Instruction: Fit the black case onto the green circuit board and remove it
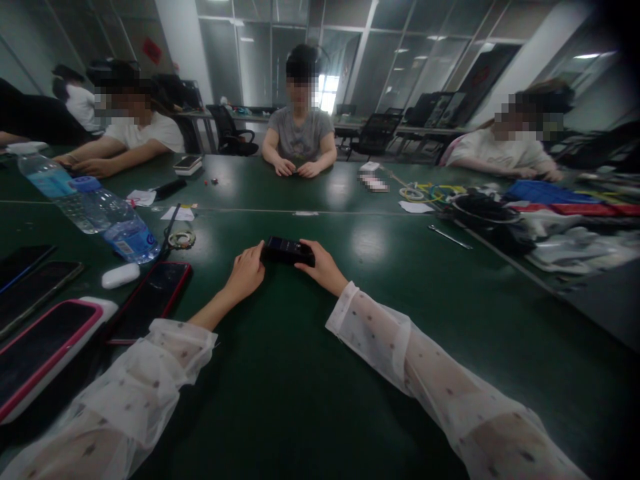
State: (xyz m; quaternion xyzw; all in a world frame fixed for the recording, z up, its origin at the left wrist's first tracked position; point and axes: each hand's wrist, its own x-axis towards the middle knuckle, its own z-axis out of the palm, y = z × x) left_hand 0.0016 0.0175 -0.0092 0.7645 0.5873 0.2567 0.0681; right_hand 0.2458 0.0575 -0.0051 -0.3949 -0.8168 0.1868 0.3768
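A small black device (287, 250) with a dim screen lies low over the green table in front of me, held at both ends. My left hand (247, 272) is closed at its left end, fingertips against the edge. On the opposite end, my right hand (323, 267) grips with the thumb along the near side and fingers at the back. Sheer white dotted sleeves cover both forearms. What exactly the device is, I cannot make out.
To the left are a red-edged phone (153, 300), a pink-framed phone (47, 340), a white earbud case (121, 276) and water bottles (117, 223). A wrench (450, 237) and piled cables (425, 193) lie to the right. Several people sit around the table (300, 373).
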